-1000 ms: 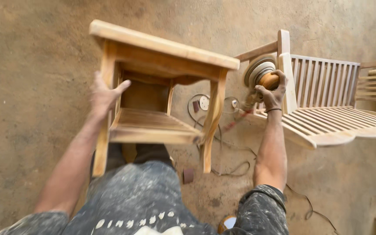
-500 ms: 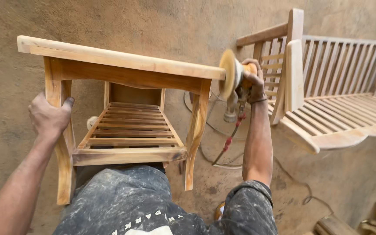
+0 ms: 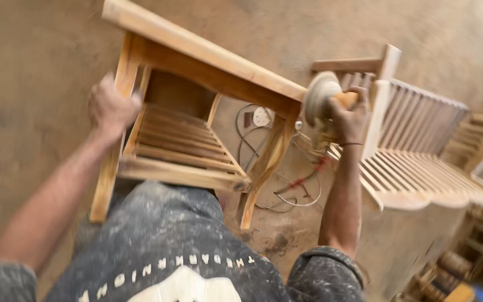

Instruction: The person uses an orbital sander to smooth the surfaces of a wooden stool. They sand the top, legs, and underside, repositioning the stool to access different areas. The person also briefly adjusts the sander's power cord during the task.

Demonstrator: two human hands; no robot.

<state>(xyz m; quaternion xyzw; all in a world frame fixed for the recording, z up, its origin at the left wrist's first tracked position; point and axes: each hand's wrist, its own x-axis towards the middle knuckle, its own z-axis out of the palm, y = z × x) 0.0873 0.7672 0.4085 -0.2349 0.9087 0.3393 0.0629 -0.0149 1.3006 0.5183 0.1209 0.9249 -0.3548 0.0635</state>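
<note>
Head view, looking steeply down past the person's dust-speckled dark shirt (image 3: 157, 251), shows a small wooden table (image 3: 197, 106) with a slatted lower shelf, tipped over and propped against the person's lap. The left hand (image 3: 110, 106) is wrapped around one of its legs near the top, steadying it. The right hand (image 3: 350, 117) is closed on the orange handle of a disc sander (image 3: 320, 100), whose round pad sits against the corner of the tabletop's edge, where the apron meets the far leg. As a judgement, the table's wood looks pale and even over most of the top edge and legs, so much of the smoothing seems done, with this corner now under the pad; how much remains cannot be read, since the picture is blurred. Just beside the sander, on the right, stands a slatted wooden bench (image 3: 420, 162), its upright post close to the right hand and crowding that side. Loose power cables (image 3: 286, 184) and a white socket block (image 3: 262, 116) lie on the dusty floor (image 3: 29, 67) beneath the table.
</note>
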